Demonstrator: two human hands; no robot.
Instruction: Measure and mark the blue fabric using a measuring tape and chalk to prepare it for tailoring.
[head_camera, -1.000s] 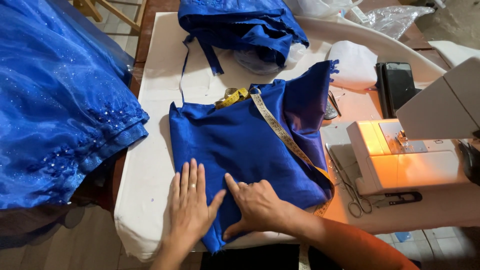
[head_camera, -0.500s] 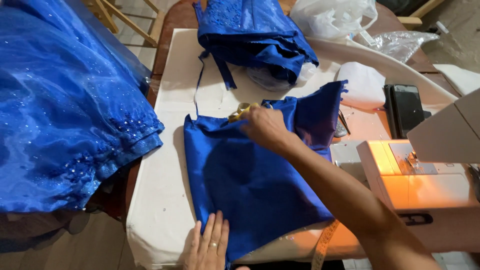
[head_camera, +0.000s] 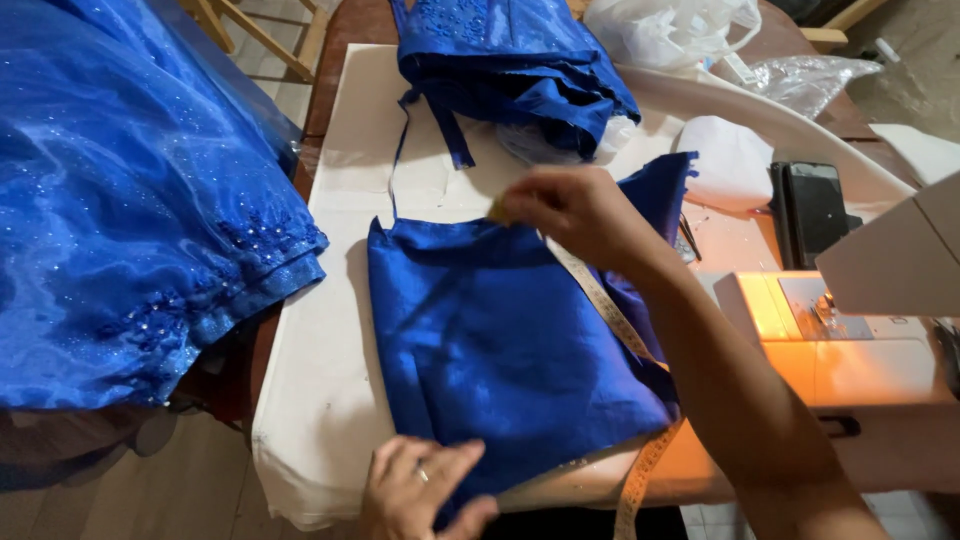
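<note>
Pinched between thumb and fingers of my right hand is the upper end of a yellow cloth measuring tape, held at the top edge of the flat royal-blue satin fabric panel. From there the tape runs diagonally down the panel's right side and hangs off the near table edge. My right forearm reaches in from the lower right, crossing above the panel. My left hand, fingers spread and a ring showing, presses flat on the panel's lower edge, gripping nothing. The panel lies on a white padded table cover. Behind it sits a folded blue garment; clear crumpled plastic bags lie at the far right.
</note>
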